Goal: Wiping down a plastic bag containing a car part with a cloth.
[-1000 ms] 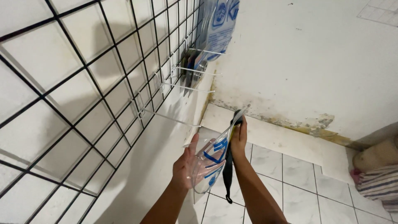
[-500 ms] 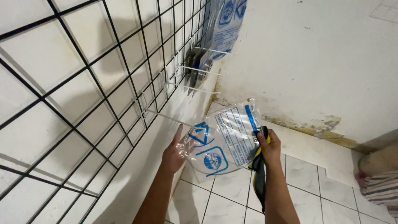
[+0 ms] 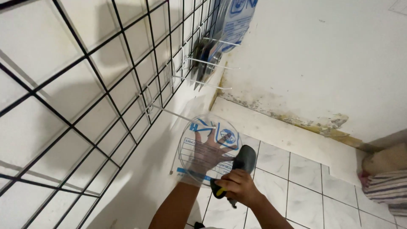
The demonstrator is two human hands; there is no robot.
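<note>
— White wall (image 3: 322, 63) fills the upper right, a black wire grid (image 3: 106, 85) the left. Hooks?

— White pegs (image 3: 203, 63) jut from the grid at upper centre, packets (image 3: 229, 25) hanging there.

— And the hands?

— Left hand (image 3: 207, 157), fingers spread wide, sits behind a clear printed bag (image 3: 203, 148) at lower centre. Right hand (image 3: 237, 186) is wrapped around a dark scanner (image 3: 241, 163) just beside it, above the floor tiles (image 3: 305, 186).
</note>
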